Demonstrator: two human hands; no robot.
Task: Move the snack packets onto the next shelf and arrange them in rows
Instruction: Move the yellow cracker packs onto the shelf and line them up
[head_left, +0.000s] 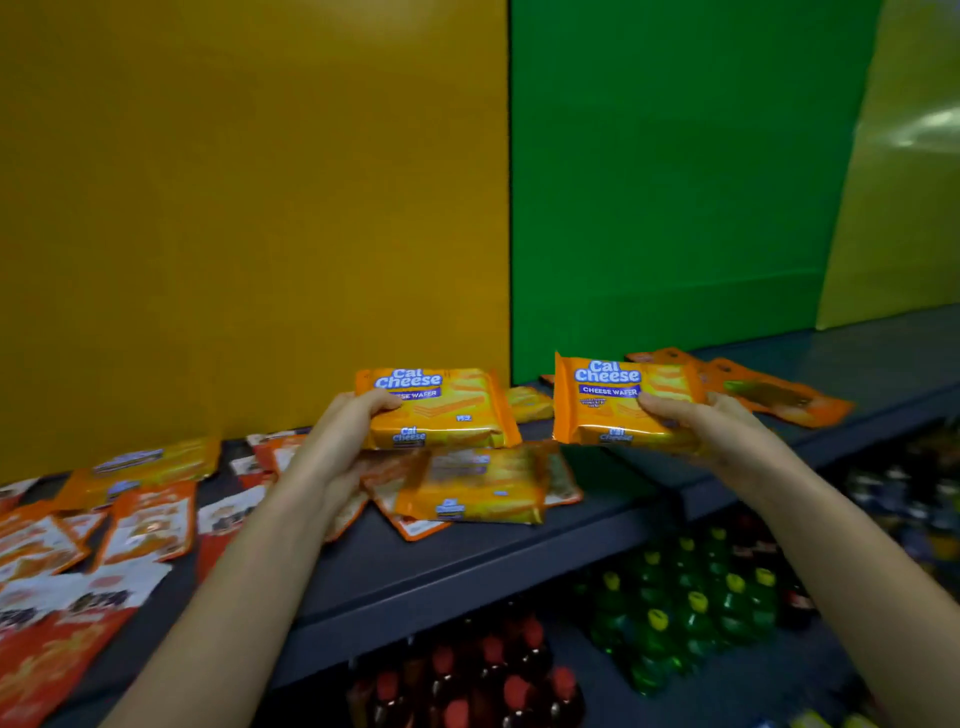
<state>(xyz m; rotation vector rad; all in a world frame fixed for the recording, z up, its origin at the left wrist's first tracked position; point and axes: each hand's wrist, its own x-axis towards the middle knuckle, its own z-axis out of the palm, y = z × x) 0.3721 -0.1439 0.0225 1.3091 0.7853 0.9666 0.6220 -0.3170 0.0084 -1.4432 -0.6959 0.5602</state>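
Nearest me, at 6 o'clock in my view, dark bottles with red caps (493, 670) stand on the lower level. Green bottles with yellow caps (691, 608) crowd beside them at 4 o'clock. Above them the grey shelf (467, 566) slants up toward 3 o'clock.

At 8 o'clock on it lie the orange and white pouches (145, 525), strewn and overlapping, their print too blurred to read. Just below centre a loose wafer packet (478, 488) lies flat on top of other pouches, its label smeared.

My left hand (343, 431) grips the left Cal Cheese packet (447, 410) by its left end. The thumb is curled over the front and the other fingers are hidden underneath. I hold this packet above the loose one, at the seam of the two back panels.

My right hand (711, 421) grips the right Cal Cheese packet (618, 400) at its right side, thumb laid across the face and fingers behind. This packet sits at 3 o'clock from the other, a clear gap between them.

Both read "Cal Cheese" in white letters edged with blue, and the same name is repeated small on the lower edge. A blue band says "CHEESE WAFER", though my left thumb covers its first letters. The finer print I cannot make out.

Behind my right hand, at 2 o'clock from it, an orange pouch with a dark picture (769, 395) lies flat on the shelf.

Farthest back stand the yellow panel (249, 208) at 10 o'clock and the green panel (675, 182) at 1 o'clock.
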